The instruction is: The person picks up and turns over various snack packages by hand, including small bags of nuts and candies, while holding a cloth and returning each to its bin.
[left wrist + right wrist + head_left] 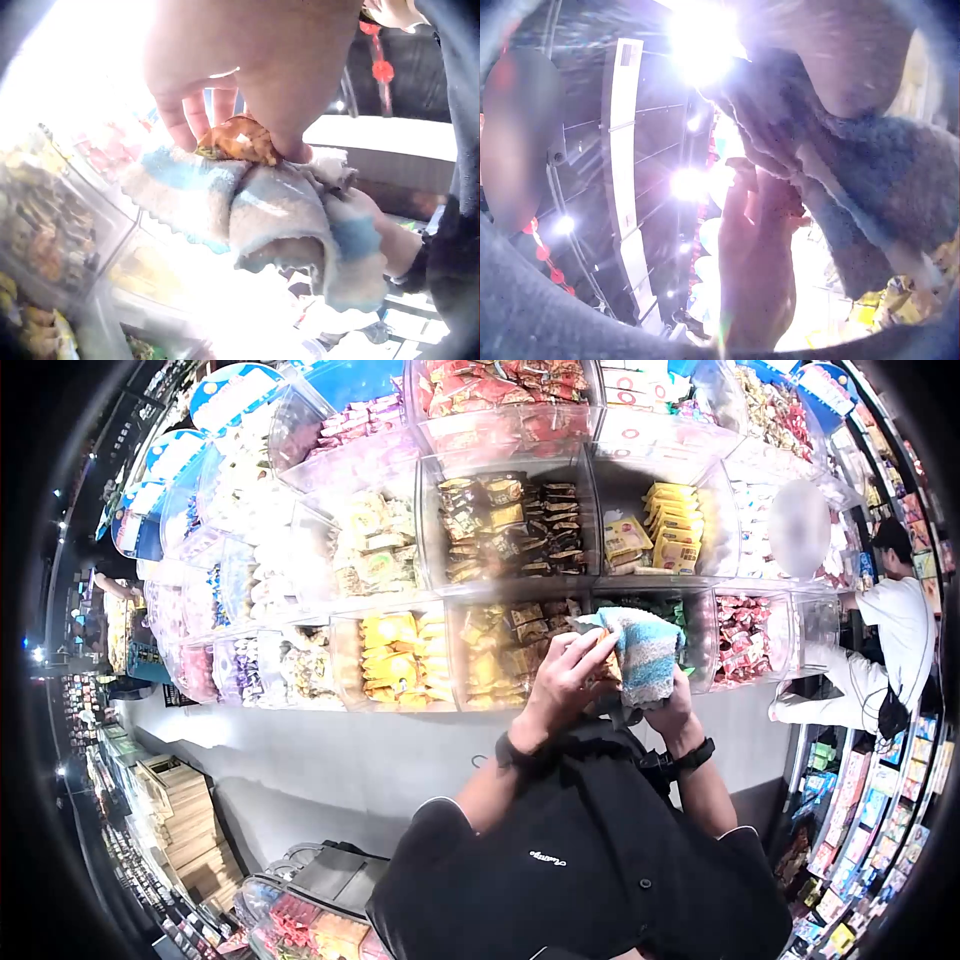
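Observation:
Blue-and-white striped, fuzzy cloth [648, 660] is bunched between my two hands, in front of the bottom row of sweet bins. With fingertips and thumb my left hand [568, 678] pinches a small packet in a crinkled orange-brown wrapper [241, 141], right against the cloth's upper side. My right hand [672, 712] grips the cloth from its far side and below; most of its fingers are hidden by the folds. In the left wrist view the cloth [277, 206] hangs down in loose folds. Seen from the right wrist, it looks dark against bright lamps.
Tiers of clear plastic bins [510, 585] hold wrapped snacks, among them yellow packets [675, 525] and red ones [745, 640]. A person in white [895, 620] is at the right by the shelves. Behind me stand a container of packets [315, 930] and wooden crates [190, 825].

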### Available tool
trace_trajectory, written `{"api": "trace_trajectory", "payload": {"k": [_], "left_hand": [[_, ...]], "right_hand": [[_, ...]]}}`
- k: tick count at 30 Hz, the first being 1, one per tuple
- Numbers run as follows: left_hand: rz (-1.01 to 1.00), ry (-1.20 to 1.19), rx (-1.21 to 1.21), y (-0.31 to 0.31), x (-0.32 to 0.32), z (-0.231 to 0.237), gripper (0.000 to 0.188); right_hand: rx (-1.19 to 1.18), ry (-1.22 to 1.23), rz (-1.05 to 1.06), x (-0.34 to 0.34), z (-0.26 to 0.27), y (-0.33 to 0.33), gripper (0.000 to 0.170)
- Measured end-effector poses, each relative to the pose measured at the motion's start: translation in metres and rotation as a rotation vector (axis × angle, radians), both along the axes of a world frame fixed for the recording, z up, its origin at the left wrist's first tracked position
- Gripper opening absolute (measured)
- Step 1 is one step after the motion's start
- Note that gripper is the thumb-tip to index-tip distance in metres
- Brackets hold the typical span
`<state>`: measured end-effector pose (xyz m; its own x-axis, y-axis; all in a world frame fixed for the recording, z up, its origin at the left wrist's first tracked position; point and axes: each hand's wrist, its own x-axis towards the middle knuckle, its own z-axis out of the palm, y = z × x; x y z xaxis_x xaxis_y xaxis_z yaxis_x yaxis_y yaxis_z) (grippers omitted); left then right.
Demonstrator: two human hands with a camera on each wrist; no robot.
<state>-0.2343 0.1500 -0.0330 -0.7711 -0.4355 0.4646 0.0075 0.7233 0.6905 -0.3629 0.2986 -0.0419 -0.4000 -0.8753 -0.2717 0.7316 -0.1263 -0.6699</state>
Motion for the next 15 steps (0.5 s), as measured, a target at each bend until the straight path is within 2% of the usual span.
{"api": "trace_trajectory", "payload": {"k": [1,4,5,8,9,10,12,13,15], "left_hand": [[0.005,0.015,0.021,0.000,0.000,0.001,0.072],[0.060,0.053,0.293,0.004,-0.002,0.000,0.069],[0.086,0.046,0.487,0.008,-0.001,-0.003,0.070],[-0.114,0.108,1.200,0.012,-0.004,-0.042,0.070],[-0.206,0.087,1.211,0.009,-0.005,-0.042,0.070],[-0.216,-0.079,1.075,0.006,-0.003,-0.041,0.070],[-0.234,-0.025,1.001,0.012,-0.004,-0.031,0.071],[-0.266,0.025,0.999,0.014,-0.007,-0.033,0.073],[-0.185,0.177,1.065,0.020,-0.008,-0.026,0.073]], "right_hand": [[-0.011,0.015,-0.003,-0.001,-0.002,0.000,0.041],[-0.037,-0.108,-0.028,0.000,0.002,-0.001,0.044],[-0.074,-0.007,-0.027,0.002,0.009,-0.001,0.050],[-0.109,-0.087,-0.046,0.009,0.023,-0.001,0.054],[-0.017,0.037,-0.059,0.010,0.026,-0.002,0.058],[-0.045,0.095,-0.070,0.010,0.025,-0.003,0.059],[-0.099,0.211,-0.094,0.007,0.017,-0.003,0.059],[-0.064,0.121,-0.099,0.001,0.005,0.001,0.059],[-0.096,0.069,-0.111,-0.003,-0.005,0.003,0.058]]}}
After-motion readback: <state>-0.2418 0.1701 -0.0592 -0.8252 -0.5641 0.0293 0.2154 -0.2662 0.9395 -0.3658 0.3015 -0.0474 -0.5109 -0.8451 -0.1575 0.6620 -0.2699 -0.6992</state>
